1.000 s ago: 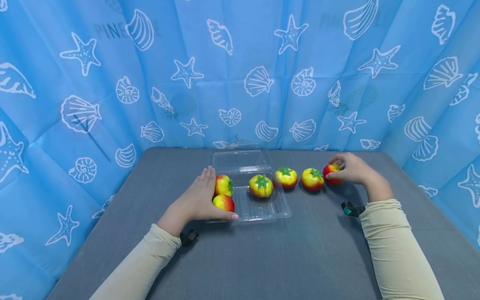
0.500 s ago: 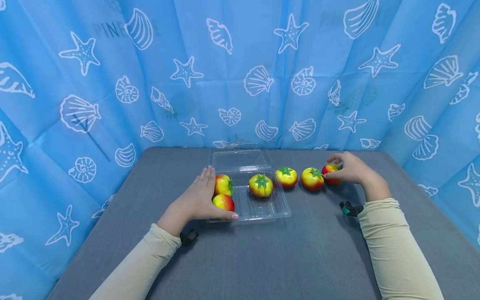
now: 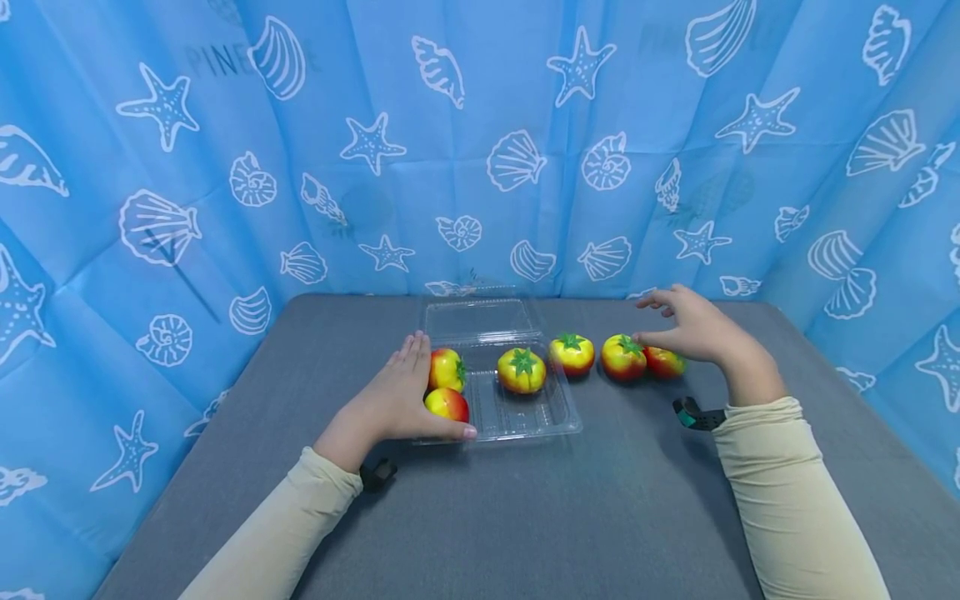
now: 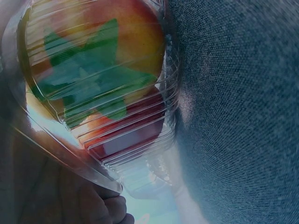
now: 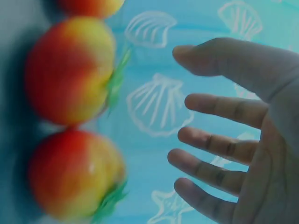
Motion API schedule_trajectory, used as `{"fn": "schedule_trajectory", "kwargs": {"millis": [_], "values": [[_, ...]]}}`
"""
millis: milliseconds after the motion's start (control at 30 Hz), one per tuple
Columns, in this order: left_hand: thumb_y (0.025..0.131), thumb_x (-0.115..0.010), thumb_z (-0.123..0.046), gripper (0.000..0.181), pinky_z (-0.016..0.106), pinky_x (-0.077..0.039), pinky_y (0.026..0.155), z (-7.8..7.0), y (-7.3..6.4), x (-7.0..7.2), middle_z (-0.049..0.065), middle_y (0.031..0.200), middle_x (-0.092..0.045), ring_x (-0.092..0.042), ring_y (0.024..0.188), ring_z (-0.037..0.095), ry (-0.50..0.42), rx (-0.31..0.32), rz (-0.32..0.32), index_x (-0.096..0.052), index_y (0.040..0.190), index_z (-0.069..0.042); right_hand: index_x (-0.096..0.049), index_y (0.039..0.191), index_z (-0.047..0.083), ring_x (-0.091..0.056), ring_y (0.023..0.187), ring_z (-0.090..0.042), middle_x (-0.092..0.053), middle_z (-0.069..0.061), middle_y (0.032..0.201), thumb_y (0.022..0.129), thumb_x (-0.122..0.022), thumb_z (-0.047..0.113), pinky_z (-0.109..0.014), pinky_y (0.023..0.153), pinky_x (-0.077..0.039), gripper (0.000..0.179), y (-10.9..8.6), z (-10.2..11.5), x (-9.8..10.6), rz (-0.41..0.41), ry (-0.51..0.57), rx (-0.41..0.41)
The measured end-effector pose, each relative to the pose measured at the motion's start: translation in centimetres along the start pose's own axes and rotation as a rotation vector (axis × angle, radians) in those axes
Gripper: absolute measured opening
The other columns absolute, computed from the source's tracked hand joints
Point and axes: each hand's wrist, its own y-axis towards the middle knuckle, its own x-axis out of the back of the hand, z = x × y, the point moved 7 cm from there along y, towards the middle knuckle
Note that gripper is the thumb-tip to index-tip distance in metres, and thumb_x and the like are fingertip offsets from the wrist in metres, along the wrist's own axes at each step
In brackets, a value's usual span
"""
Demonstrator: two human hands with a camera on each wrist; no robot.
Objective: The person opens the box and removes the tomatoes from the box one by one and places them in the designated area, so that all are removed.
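A clear plastic clamshell box (image 3: 491,423) stands with its lid (image 3: 480,317) folded back. Inside are three red-and-yellow tomatoes with green leafy tops: a left back tomato (image 3: 447,370), a left front tomato (image 3: 447,406) and a right tomato (image 3: 522,372). My left hand (image 3: 401,398) rests along the box's left side, fingers straight, thumb across its front corner. Through the ribbed wall, the left wrist view shows a tomato (image 4: 140,42). My right hand (image 5: 243,126), fingers spread and holding nothing, hovers above the rightmost tomato (image 3: 664,363). That one sits against the middle tomato (image 3: 623,358).
Another tomato (image 3: 572,356) sits right beside the box's right wall, starting the row on the grey table (image 3: 525,525). Behind the table hangs a blue curtain (image 3: 480,225) with white shells and starfish. A black band (image 3: 697,414) hangs under the right wrist.
My right hand has let go of the rightmost tomato and risen up and leftward. That tomato now sits lower and closer to its neighbour. My left hand has stayed in place.
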Motion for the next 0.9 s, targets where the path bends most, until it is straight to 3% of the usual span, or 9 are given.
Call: {"fn": "schedule_trajectory", "kwargs": {"millis": [333, 667, 900], "values": [[0.065, -0.067, -0.098, 0.155, 0.053, -0.012, 0.135, -0.1, -0.1, 0.1, 0.014, 0.180, 0.003, 0.001, 0.168, 0.033, -0.007, -0.008, 0.000, 0.000, 0.171, -0.007, -0.066, 0.137, 0.006, -0.058, 0.125, -0.036, -0.061, -0.018, 0.136, 0.097, -0.079, 0.033, -0.062, 0.106, -0.050, 0.050, 0.0, 5.2, -1.5, -0.037, 0.128, 0.164], [0.064, -0.067, -0.098, 0.156, 0.053, -0.014, 0.135, -0.3, 0.0, 0.3, 0.015, 0.180, 0.002, 0.000, 0.168, 0.033, -0.001, -0.006, -0.005, 0.000, 0.171, -0.006, -0.068, 0.134, 0.009, -0.063, 0.121, -0.033, -0.066, -0.011, 0.132, 0.094, -0.083, 0.031, -0.059, 0.101, -0.055, 0.048, 0.7, 8.2, -4.3, -0.067, 0.190, 0.314], [0.064, -0.067, -0.098, 0.155, 0.053, -0.013, 0.135, -0.1, 0.0, 0.2, 0.014, 0.180, 0.003, 0.001, 0.168, 0.033, 0.001, -0.009, -0.001, 0.000, 0.171, -0.007, -0.072, 0.131, 0.014, -0.063, 0.117, -0.029, -0.066, -0.012, 0.131, 0.087, -0.088, 0.040, -0.055, 0.097, -0.057, 0.054, 1.1, 9.3, -7.0, -0.010, 0.185, 0.319]]}}
